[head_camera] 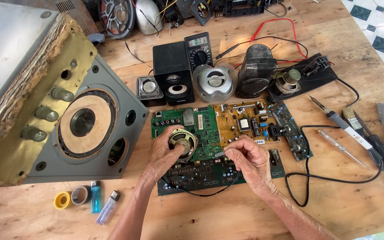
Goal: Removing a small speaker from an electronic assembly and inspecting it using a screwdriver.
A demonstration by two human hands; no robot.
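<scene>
Two lighters and tape rolls are laid nearest, on the wood table. Small speaker is gripped by the left hand, fingers curled round its rim, held over the green boards. A thin probe is pinched in the right hand, tip just beside the speaker. Soldering iron is off to the right. Further back, a multimeter w/ desktop speakers, big cabinet at left.

Both hands and forearms are bare: no sleeves, gloves, rings or watch; veined, wrinkled, sinewy.
</scene>
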